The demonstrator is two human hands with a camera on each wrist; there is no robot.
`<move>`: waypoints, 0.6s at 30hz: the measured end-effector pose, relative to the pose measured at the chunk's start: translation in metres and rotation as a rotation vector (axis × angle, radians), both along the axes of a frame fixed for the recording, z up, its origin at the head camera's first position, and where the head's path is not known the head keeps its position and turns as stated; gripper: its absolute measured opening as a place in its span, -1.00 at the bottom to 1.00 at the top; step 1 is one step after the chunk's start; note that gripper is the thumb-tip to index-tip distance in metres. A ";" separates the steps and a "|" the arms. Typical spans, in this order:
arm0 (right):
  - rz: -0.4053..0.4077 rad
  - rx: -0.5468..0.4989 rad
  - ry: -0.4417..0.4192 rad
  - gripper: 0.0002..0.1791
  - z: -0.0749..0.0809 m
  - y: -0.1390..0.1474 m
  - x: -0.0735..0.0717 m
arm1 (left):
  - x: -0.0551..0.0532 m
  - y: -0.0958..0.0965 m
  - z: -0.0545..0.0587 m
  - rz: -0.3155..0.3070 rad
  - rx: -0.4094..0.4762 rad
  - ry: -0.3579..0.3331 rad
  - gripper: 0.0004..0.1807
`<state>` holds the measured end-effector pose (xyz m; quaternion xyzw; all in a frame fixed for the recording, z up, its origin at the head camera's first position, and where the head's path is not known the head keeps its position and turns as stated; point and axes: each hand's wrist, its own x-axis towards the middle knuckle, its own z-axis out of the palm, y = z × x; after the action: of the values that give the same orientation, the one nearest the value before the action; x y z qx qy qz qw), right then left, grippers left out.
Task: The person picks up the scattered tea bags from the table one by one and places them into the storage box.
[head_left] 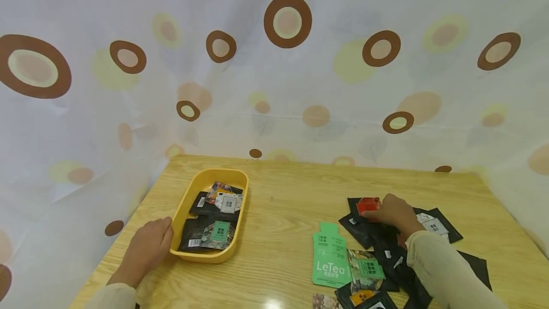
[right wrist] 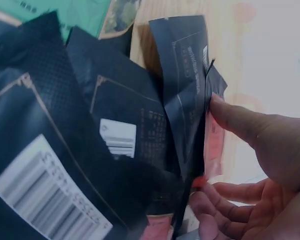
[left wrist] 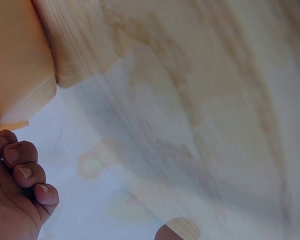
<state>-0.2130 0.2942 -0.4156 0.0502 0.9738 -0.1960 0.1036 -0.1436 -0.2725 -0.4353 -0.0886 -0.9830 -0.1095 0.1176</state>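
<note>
My left hand (head_left: 151,246) rests on the wooden table (head_left: 283,190), its loosely curled fingers (left wrist: 25,172) against the near left corner of a yellow tray (head_left: 185,200) and holding nothing. The tray (left wrist: 15,65) contains several tea packets. My right hand (head_left: 391,211) reaches into a pile of black packets (head_left: 364,232) at the right. Its thumb (right wrist: 237,120) and fingers (right wrist: 222,197) pinch a red packet (right wrist: 213,145) that is tucked among black packets (right wrist: 115,145). The red packet (head_left: 368,204) shows at the far edge of the pile.
A green LeTea pouch (head_left: 330,257) lies left of the pile, with more packets (head_left: 364,271) beside it towards the near edge. A spotted curtain (head_left: 274,70) closes off the table's far and side edges. Bare wood lies between tray and pile.
</note>
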 end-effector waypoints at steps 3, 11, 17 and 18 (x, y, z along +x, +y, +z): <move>-0.003 -0.010 0.000 -0.47 0.000 -0.002 -0.001 | 0.000 0.000 -0.001 0.000 0.012 0.003 -0.69; -0.045 -0.325 0.008 -0.61 0.002 -0.004 -0.009 | -0.001 0.000 0.000 -0.002 0.013 0.025 -0.69; -0.110 -0.720 -0.055 -0.42 0.008 -0.010 -0.014 | 0.001 0.001 0.001 0.006 0.016 -0.002 -0.70; -0.101 -0.755 -0.065 -0.41 0.010 -0.012 -0.014 | 0.001 0.001 0.001 0.006 0.016 -0.005 -0.70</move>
<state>-0.2267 0.2822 -0.4057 0.0624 0.8257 -0.5440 0.1357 -0.1422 -0.2711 -0.4339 -0.0843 -0.9826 -0.1172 0.1165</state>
